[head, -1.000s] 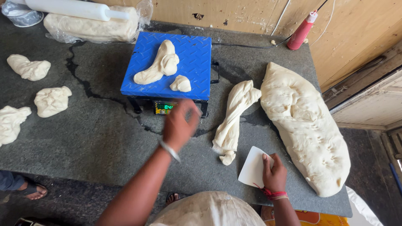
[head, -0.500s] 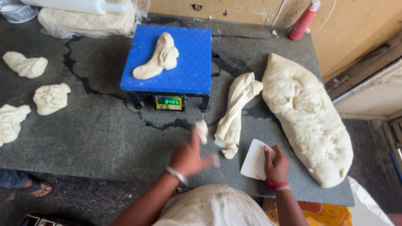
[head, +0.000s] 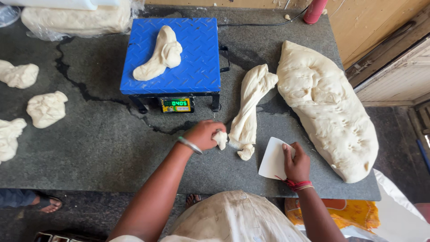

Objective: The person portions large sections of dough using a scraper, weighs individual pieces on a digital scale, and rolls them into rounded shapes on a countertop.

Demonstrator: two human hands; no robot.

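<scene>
Since a moment ago, the left hand [head: 204, 134] has come down to the surface [head: 103, 148] with its small dough bit [head: 220, 139], grip closed around it. Just to its right lies the long twisted dough [head: 248, 107], touching the bit. Past that, the right hand [head: 295, 161] has stayed on the white scraper [head: 271, 159], grip pinching its edge. Farther right sits the big dough slab [head: 327, 107]. Up ahead of the left hand stands the blue scale [head: 197, 54] with one dough piece [head: 159, 56] on it.
</scene>
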